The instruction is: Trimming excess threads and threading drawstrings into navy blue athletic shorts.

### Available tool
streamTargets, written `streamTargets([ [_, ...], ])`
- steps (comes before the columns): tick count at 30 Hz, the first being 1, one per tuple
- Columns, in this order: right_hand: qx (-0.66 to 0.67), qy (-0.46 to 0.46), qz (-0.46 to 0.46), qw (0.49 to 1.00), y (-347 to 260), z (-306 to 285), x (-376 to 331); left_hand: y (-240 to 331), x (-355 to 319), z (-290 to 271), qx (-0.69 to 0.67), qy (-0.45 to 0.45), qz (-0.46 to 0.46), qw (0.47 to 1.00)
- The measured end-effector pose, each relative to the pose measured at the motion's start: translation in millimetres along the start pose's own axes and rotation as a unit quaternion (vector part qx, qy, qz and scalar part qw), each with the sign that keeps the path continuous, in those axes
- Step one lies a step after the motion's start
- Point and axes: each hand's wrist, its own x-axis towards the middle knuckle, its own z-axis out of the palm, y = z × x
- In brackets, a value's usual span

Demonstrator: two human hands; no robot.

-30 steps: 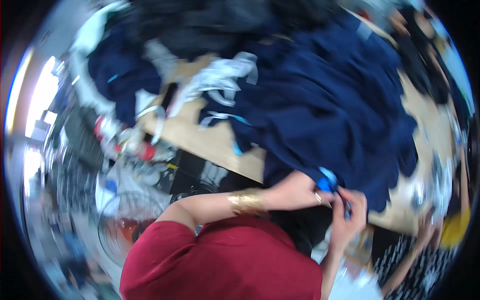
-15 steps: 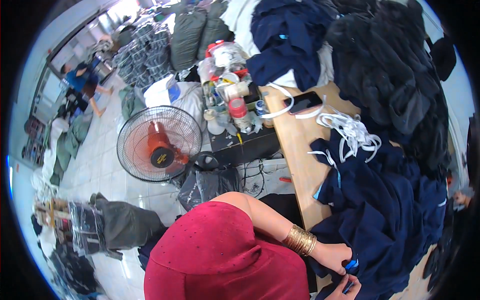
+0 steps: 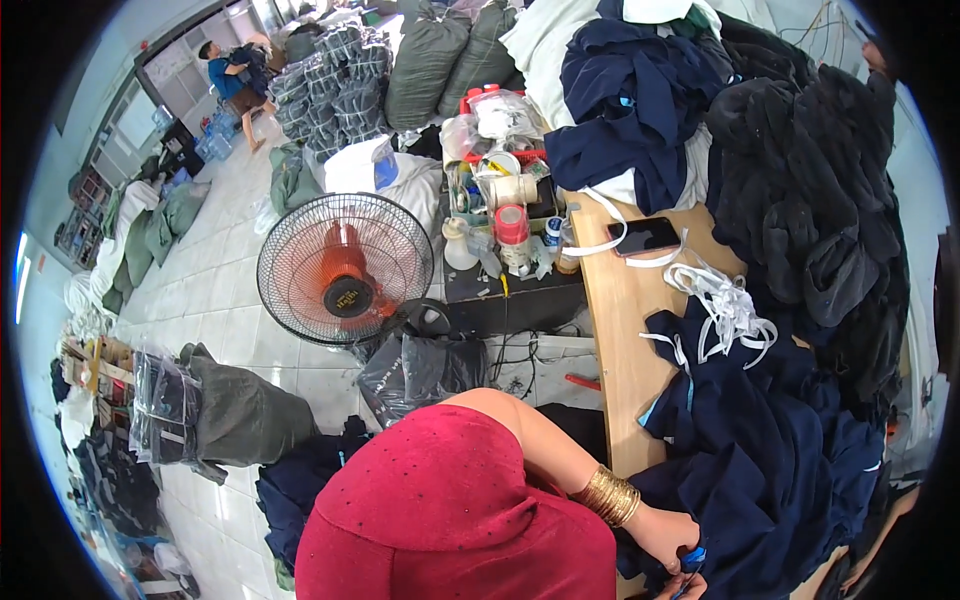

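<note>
The left hand (image 3: 665,530), a gold bangle (image 3: 610,495) at its wrist, is closed on a fold of the navy garment (image 3: 770,450) and a small blue object (image 3: 694,554) at the near edge; whether the right hand (image 3: 690,585), barely visible below, grips anything cannot be told. On the far left stands an orange fan (image 3: 345,268) on the floor. The wooden table (image 3: 620,310) runs near to far. The garment spreads right and away from the grip, white straps (image 3: 725,305) lying on its far part. Black clothing (image 3: 810,200) crowds the right; bare wood lies left.

fan (image 3: 345,268) x1 | phone (image 3: 648,237) x1 | gold bangle (image 3: 610,495) x1 | hands x2
</note>
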Motion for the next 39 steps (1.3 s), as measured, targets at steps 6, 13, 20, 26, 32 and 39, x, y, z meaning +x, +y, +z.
streamTargets([
  [6,-0.005,0.019,0.023,1.0,7.7,2.9,-4.4,0.8,1.3,2.2,-0.013,-0.016,0.004,1.0],
  [13,0.026,0.008,0.033,0.999,14.9,-0.7,-5.0,-1.1,0.2,7.5,-0.071,0.002,-0.008,0.997],
  [20,0.075,0.068,0.004,0.995,8.7,2.6,-10.3,0.8,-0.6,13.9,-0.098,0.032,-0.004,0.995],
  [26,0.043,0.055,0.059,0.996,3.6,1.0,-13.9,-1.1,-1.1,21.9,-0.166,0.02,-0.082,0.983],
  [32,0.059,0.136,0.102,0.984,10.3,-1.5,-27.7,7.6,2.8,28.2,-0.252,-0.053,-0.089,0.962],
  [39,0.144,0.215,0.019,0.966,28.0,9.6,-35.4,37.4,10.4,10.4,-0.157,-0.025,-0.038,0.987],
])
